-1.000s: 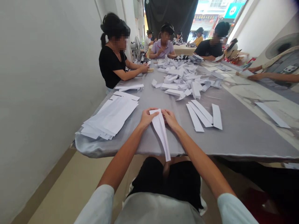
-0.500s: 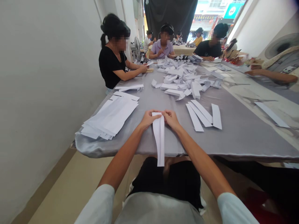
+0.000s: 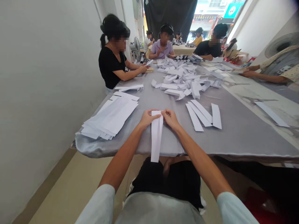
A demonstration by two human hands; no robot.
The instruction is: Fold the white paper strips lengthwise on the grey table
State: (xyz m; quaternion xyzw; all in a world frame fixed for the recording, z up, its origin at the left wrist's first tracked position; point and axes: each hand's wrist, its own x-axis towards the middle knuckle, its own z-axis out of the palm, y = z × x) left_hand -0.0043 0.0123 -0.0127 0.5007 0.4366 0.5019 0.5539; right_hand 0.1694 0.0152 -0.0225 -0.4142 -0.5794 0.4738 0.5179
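Both my hands pinch the far end of a folded white paper strip (image 3: 155,140) above the table's front edge; its near end hangs past the edge over my lap. My left hand (image 3: 149,119) grips the strip's left side, thumb lying across the top. On the right corner, the thumb and fingers of my right hand (image 3: 170,119) are closed. A lengthwise fold shows along the strip's right side. To the left lies a stack of flat white paper sheets (image 3: 112,116). Several folded white strips (image 3: 200,113) lie to the right of my hands.
A heap of folded white paper pieces (image 3: 179,77) covers the table's middle. The grey tablecloth (image 3: 240,133) reaches the front edge. A co-worker in black (image 3: 112,65) sits at the left, others at the far end and right. One more strip (image 3: 271,114) lies far right.
The strip's near end has swung left and up a little, and its fold has narrowed. My hands stay nearly in place. At the right, a co-worker's hands have moved farther up the table.
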